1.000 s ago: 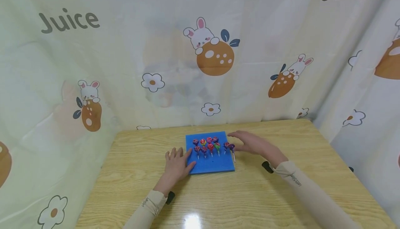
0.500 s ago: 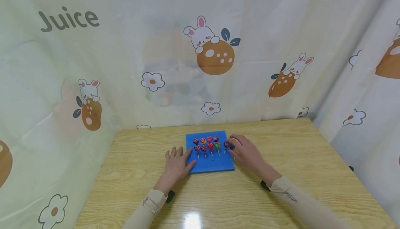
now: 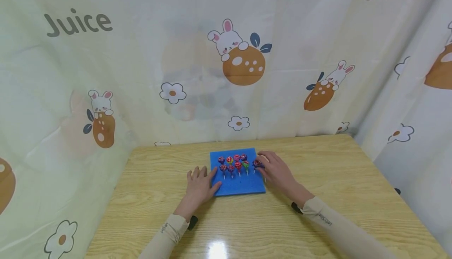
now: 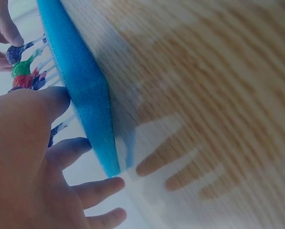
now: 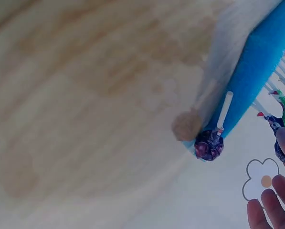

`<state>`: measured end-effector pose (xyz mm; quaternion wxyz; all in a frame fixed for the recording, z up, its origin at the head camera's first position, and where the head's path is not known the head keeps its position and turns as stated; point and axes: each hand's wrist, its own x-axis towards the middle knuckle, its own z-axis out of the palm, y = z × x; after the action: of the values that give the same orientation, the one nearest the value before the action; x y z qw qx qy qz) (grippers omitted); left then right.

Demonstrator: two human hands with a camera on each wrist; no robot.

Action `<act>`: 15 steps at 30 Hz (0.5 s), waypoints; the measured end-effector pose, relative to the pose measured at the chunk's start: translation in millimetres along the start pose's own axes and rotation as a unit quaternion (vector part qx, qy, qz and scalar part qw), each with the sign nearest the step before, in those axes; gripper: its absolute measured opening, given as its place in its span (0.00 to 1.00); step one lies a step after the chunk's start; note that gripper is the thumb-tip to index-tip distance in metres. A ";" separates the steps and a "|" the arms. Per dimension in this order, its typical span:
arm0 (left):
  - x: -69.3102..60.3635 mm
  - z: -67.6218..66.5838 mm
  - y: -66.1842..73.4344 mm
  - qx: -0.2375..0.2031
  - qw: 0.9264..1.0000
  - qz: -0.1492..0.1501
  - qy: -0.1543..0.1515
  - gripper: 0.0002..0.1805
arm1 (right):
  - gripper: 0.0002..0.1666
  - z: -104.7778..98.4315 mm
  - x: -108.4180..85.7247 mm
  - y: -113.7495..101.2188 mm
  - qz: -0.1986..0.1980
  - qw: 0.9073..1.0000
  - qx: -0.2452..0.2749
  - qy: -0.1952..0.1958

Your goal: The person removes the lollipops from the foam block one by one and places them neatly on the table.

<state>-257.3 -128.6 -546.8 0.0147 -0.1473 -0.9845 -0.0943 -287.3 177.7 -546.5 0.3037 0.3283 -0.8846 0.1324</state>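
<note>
A blue foam board lies on the table with several wrapped lollipops standing in it by their sticks. My left hand rests along the board's left edge, fingers spread, thumb and index finger touching it. At the board's right side my right hand pinches the head of a dark purple lollipop, whose stick stands in the foam. In the left wrist view, fingertips of that hand touch the same lollipop. Another purple lollipop lies loose beside the board's right edge, mostly hidden by the hand in the head view.
The wood-grain table extends on both sides of the board. Behind it hangs a pale curtain printed with rabbits, fruit and flowers. Dark wrist cameras sit under both cuffs.
My right hand has moved left from beside the board, and its fingers have closed on the dark purple lollipop at the right end. The left hand stays in place.
</note>
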 end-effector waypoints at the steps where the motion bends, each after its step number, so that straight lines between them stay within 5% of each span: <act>1: -0.2 -0.3 0.2 -0.001 1.000 0.000 0.001 0.33 | 0.22 -1.1 0.8 -0.3 0.000 1.000 0.000 -0.001; 15: 0.5 0.5 0.1 -0.004 1.000 -0.002 0.003 0.33 | 0.21 -14.0 11.5 -0.2 0.037 0.999 0.015 -0.015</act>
<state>-257.7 -128.3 -547.3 0.0166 -0.1449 -0.9844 -0.0988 -287.8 177.8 -528.3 0.2800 0.3018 -0.8987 0.1515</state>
